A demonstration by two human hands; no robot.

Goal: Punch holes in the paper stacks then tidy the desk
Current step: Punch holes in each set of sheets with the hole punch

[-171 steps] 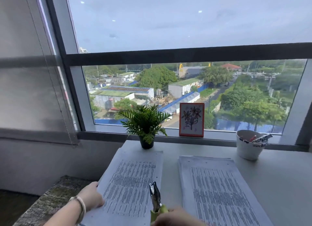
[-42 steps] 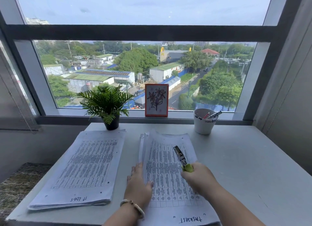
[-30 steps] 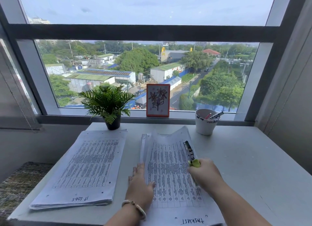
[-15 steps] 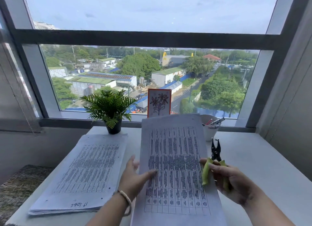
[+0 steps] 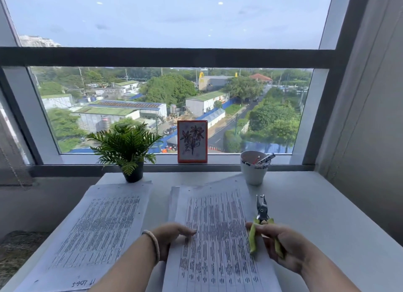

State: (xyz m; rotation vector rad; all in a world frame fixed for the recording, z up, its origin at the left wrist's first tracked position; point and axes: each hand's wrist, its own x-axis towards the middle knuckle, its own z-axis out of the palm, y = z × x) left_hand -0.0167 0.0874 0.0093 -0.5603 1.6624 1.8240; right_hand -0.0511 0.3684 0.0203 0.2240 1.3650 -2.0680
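Observation:
Two stacks of printed paper lie on the white desk [image 5: 316, 204]. The left stack [image 5: 98, 230] lies flat by itself, with small holes along its far edge. My left hand [image 5: 172, 235] grips the left edge of the top sheets of the right stack [image 5: 216, 233], thumb on top. My right hand [image 5: 281, 243] holds those sheets at their right edge and grips the yellow-green handles of a metal hole punch [image 5: 261, 217], whose jaws point away from me.
A small potted plant [image 5: 128, 152] stands at the back behind the left stack. A framed flower drawing [image 5: 192, 141] leans on the window sill. A white cup of pens [image 5: 254, 168] stands at the back right. A grey wall [image 5: 370, 117] borders the desk's right side.
The sheets that stood raised half a second ago have come down towards the right stack. Both hands lowered with them, and the punch stays in my right hand.

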